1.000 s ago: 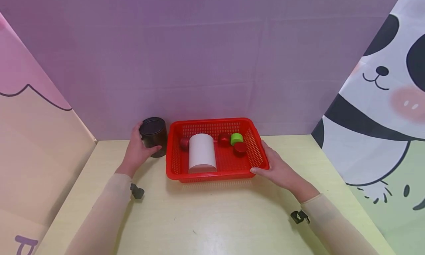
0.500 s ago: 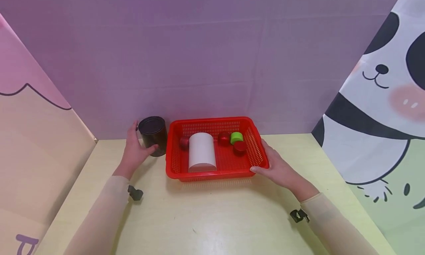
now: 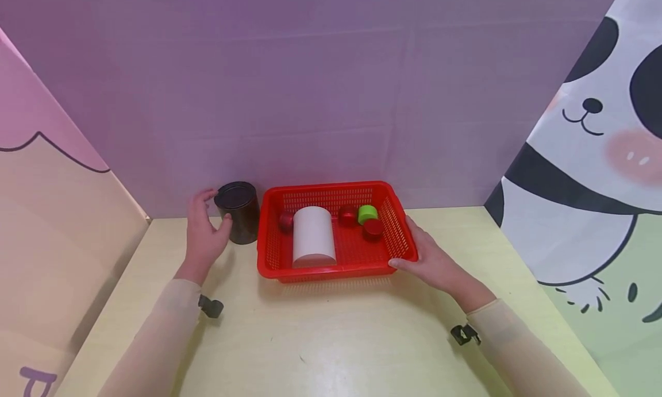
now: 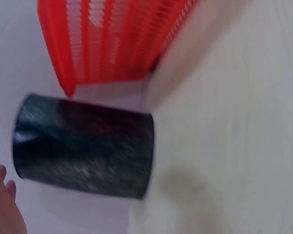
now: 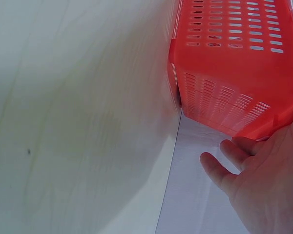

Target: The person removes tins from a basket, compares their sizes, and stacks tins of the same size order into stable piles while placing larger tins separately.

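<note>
Black canister (image 3: 245, 220), red basket (image 3: 351, 270) (grid-patterned)

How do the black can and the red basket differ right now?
The black can is round and narrow; the red basket is rectangular and much wider. The can's wall looks solid, the basket's is slotted. The left hand is beside the can without gripping it, while the right hand grips the basket. Both stand upright on the table.
</note>
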The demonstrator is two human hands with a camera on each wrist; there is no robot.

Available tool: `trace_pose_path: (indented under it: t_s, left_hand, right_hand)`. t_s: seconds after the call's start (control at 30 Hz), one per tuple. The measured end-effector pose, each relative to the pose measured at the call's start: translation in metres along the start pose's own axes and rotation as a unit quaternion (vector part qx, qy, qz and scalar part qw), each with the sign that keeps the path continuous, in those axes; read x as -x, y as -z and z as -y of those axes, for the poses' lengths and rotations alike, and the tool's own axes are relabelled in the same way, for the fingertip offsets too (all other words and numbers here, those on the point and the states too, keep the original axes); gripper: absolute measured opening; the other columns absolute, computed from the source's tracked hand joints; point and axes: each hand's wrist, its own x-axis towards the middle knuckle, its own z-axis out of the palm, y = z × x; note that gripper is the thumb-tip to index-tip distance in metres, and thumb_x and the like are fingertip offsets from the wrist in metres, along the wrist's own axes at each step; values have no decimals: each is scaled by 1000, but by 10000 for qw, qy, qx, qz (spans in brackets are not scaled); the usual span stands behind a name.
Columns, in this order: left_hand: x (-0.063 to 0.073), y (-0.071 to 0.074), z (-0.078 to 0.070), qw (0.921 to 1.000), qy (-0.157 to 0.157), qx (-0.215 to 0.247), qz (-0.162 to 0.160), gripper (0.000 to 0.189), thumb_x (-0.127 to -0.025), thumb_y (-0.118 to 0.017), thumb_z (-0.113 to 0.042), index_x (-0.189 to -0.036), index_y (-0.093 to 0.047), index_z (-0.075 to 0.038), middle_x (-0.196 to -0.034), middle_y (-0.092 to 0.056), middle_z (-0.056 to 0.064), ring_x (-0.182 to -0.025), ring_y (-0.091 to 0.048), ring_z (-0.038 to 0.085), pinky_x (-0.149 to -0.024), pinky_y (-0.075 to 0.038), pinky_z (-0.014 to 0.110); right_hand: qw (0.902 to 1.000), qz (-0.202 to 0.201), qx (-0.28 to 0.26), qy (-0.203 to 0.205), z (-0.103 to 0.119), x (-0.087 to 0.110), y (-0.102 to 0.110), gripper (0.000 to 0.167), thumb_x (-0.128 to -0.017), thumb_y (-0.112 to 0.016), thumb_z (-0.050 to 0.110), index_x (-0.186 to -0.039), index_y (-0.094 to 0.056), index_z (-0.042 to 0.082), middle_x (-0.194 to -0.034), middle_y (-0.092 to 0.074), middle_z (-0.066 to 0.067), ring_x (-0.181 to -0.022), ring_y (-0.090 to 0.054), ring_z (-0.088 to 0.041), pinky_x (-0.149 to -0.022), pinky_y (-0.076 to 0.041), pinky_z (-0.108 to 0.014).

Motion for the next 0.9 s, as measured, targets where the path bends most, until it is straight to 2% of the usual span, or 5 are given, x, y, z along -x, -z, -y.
trace_pose_path:
  t_s: [0.17,0.33,0.47,0.63,0.9]
  left_hand:
    - [-5,-4,-24,9993,-308,130,137,44,-95,-70,-2,-138,-59,1,-146,-54,20,-135,-55,36,-111,-51,59]
    - [-11,-9,-45,9959,-612,32,661,37,-97,-72,0,-132,-62,-1,-139,-57,17,-128,-59,35,-107,-55,54]
    - [-14,-13,-56,9913,-653,32,1139,33,-99,-70,-1,-131,-62,-1,-137,-58,15,-124,-62,33,-104,-58,54]
    - [-20,-19,-69,9816,-497,29,1844,34,-102,-69,-3,-134,-60,-4,-137,-57,15,-121,-65,32,-104,-61,52]
    - [-31,-31,-89,9575,132,-161,2876,47,-102,-77,-15,-144,-56,-10,-143,-61,15,-128,-64,33,-105,-61,52]
  right_hand:
    - [10000,-10,26,18,0,1,0,119,-94,-90,33,-179,-8,18,-168,-40,-15,-148,-46,-39,-103,-61,-59]
    - [9999,-26,93,-25,1,2,0,118,-95,-89,34,-179,-7,18,-168,-40,-16,-148,-45,-40,-104,-60,-60]
    - [9999,-24,99,-47,1,3,-1,118,-95,-88,35,-179,-8,18,-169,-40,-16,-149,-44,-40,-103,-61,-59]
    - [9999,-8,137,-94,2,3,-1,118,-95,-88,36,-179,-8,19,-169,-39,-15,-150,-43,-41,-101,-62,-58]
    - [10000,27,51,-37,4,2,-1,119,-93,-90,33,-179,-9,21,-169,-40,-12,-149,-45,-37,-102,-62,-56]
